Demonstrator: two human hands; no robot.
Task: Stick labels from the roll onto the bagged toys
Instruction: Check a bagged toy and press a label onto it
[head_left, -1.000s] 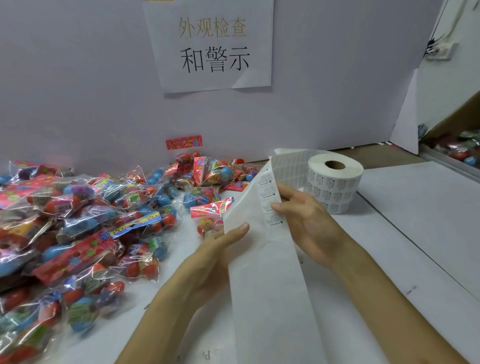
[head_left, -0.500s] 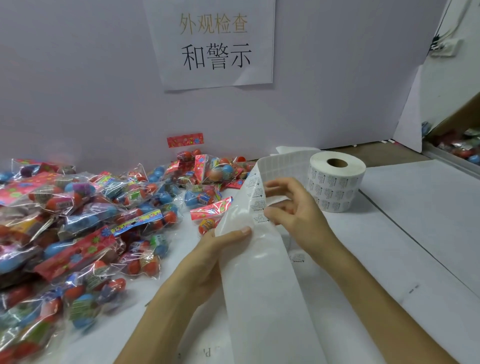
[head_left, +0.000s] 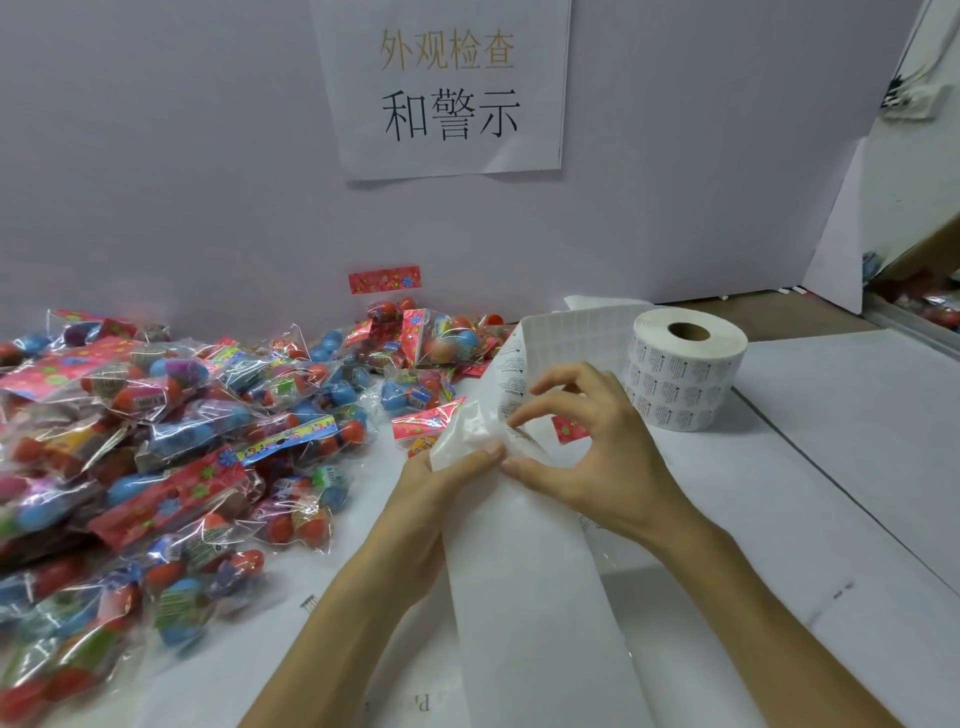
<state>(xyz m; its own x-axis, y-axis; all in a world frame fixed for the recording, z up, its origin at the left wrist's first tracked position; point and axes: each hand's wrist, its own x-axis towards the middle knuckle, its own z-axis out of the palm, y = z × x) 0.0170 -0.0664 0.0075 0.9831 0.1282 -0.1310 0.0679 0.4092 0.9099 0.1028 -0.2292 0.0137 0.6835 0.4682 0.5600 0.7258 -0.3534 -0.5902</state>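
Note:
A white roll of printed labels (head_left: 685, 376) stands on the table at centre right. Its backing strip (head_left: 540, 597) unwinds from the roll, loops over and runs down toward me. My left hand (head_left: 441, 488) grips the strip's left edge from underneath, thumb on top. My right hand (head_left: 597, 447) pinches at the strip with thumb and forefinger, beside the column of printed labels (head_left: 511, 376); I cannot tell whether a label is lifted. A big heap of clear bagged toys (head_left: 171, 457) with red headers fills the left. One bag (head_left: 426, 415) lies just beyond the strip.
A white partition wall (head_left: 208, 182) with a paper sign (head_left: 447, 88) closes the back. The white table (head_left: 831, 467) extends to the right. More bagged toys (head_left: 930, 312) show beyond the partition's right end.
The strip has been pulled nearer and lower. My right hand slid down from the label column and curled into a pinch next to my left thumb.

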